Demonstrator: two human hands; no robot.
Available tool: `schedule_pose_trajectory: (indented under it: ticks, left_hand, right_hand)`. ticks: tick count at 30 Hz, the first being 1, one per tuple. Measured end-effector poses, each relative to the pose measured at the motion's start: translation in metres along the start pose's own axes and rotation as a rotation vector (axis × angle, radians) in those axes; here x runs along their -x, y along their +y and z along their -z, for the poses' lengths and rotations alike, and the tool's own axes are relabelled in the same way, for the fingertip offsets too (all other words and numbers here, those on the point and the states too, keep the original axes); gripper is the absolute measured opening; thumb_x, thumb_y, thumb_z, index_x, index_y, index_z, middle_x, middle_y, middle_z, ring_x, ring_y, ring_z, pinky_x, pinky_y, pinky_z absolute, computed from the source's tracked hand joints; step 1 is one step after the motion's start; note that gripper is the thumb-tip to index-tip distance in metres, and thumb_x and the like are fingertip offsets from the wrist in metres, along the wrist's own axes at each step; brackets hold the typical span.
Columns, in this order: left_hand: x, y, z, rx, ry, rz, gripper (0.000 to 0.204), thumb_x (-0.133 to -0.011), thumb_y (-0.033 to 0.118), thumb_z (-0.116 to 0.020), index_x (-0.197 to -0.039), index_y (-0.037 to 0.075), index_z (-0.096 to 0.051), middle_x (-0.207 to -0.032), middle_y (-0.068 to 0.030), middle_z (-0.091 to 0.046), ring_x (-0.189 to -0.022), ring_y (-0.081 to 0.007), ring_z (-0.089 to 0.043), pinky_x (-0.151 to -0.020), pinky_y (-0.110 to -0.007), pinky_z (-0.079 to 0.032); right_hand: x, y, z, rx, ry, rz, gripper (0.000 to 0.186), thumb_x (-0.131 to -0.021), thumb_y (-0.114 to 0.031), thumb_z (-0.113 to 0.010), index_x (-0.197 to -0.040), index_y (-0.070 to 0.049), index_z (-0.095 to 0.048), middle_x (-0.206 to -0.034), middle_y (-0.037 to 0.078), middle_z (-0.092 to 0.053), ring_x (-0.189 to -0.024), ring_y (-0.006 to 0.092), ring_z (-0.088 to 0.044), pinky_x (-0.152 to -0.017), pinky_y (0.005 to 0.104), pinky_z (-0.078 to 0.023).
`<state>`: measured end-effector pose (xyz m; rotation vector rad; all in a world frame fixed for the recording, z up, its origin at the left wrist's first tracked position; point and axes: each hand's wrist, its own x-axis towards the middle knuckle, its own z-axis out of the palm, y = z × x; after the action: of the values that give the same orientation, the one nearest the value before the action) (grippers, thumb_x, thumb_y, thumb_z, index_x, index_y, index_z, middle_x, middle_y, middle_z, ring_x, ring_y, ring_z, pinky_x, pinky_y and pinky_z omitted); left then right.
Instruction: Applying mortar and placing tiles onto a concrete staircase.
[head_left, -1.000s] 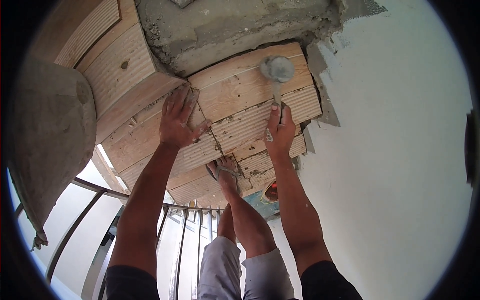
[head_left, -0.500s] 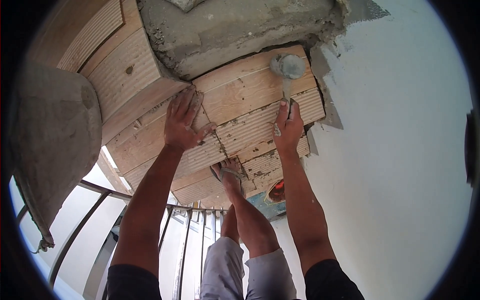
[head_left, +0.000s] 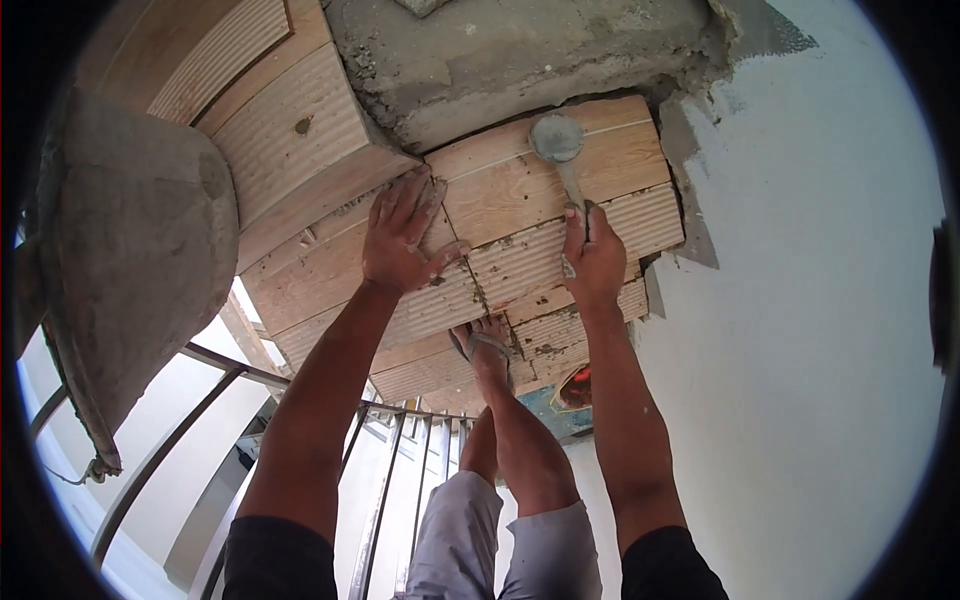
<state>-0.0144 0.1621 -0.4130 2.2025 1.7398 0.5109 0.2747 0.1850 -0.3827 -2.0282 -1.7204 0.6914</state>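
My right hand (head_left: 597,258) is closed around the handle of a mallet with a round grey head (head_left: 556,138). The head is over a wood-patterned tile (head_left: 500,195) on the stair tread; whether it touches the tile I cannot tell. My left hand (head_left: 402,240) lies flat with fingers spread on the tiles to the left, its fingertips close to the foot of the tiled riser (head_left: 385,160). A ribbed tile strip (head_left: 590,240) forms the step's front edge and carries bits of mortar.
Bare rough concrete (head_left: 520,50) lies beyond the tiled step. A white wall (head_left: 790,330) rises on the right. At left hangs a large mortar-smeared container (head_left: 140,250) by a metal railing (head_left: 170,460). My sandalled foot (head_left: 486,345) stands on a lower step, near a reddish bowl-like object (head_left: 573,388).
The view has shifted, so the scene sits further right. The mallet head has moved left across the tile, relative to the step. My left hand stays in place on the tiles.
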Motion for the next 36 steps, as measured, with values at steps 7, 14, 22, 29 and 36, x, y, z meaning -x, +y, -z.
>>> schedule_pose_trajectory:
  ticks: [7,14,22,29,36]
  left_hand:
    - [-0.001,0.001,-0.001,-0.008,0.015,-0.013,0.093,-0.081,0.065,-0.081,-0.155,0.014,-0.058,-0.165,-0.0151,-0.047,-0.151,-0.0376,-0.044,-0.127,-0.057,-0.032]
    - [0.001,0.0,-0.002,-0.02,0.021,-0.011,0.092,-0.083,0.066,-0.08,-0.155,0.014,-0.058,-0.165,-0.0145,-0.047,-0.15,-0.0382,-0.045,-0.126,-0.057,-0.032]
    - [-0.001,-0.001,-0.003,-0.017,0.033,-0.019,0.089,-0.083,0.065,-0.08,-0.155,0.015,-0.058,-0.166,-0.0134,-0.047,-0.15,-0.037,-0.044,-0.126,-0.057,-0.032]
    - [0.0,0.0,-0.006,-0.014,0.031,-0.01,0.088,-0.083,0.062,-0.082,-0.154,0.015,-0.059,-0.165,-0.0131,-0.047,-0.15,-0.0374,-0.044,-0.126,-0.057,-0.032]
    - [-0.001,0.0,-0.004,-0.017,0.025,0.0,0.087,-0.083,0.06,-0.082,-0.153,0.014,-0.06,-0.164,-0.0135,-0.048,-0.15,-0.0378,-0.045,-0.126,-0.058,-0.032]
  right_hand:
    - [0.002,0.004,-0.007,0.03,0.094,0.201,0.023,-0.103,-0.027,-0.069,-0.112,-0.006,-0.068,-0.094,0.02,-0.074,-0.08,0.0438,-0.072,-0.067,0.0501,-0.058]
    - [-0.003,0.0,-0.015,0.023,0.076,0.23,0.025,-0.102,-0.03,-0.07,-0.111,-0.007,-0.068,-0.095,0.017,-0.074,-0.079,0.0417,-0.073,-0.065,0.048,-0.058]
    - [0.0,-0.007,-0.018,0.089,0.002,0.216,0.026,-0.101,-0.032,-0.069,-0.108,-0.007,-0.067,-0.094,0.016,-0.073,-0.078,0.0407,-0.072,-0.064,0.0488,-0.058]
    - [0.01,-0.003,-0.015,0.059,0.067,0.287,0.025,-0.102,-0.031,-0.069,-0.11,-0.007,-0.068,-0.098,0.016,-0.073,-0.079,0.0401,-0.073,-0.065,0.0489,-0.059]
    - [0.004,-0.007,-0.012,-0.016,0.094,0.234,0.025,-0.102,-0.03,-0.069,-0.111,-0.007,-0.068,-0.095,0.017,-0.073,-0.079,0.0418,-0.072,-0.066,0.0502,-0.058]
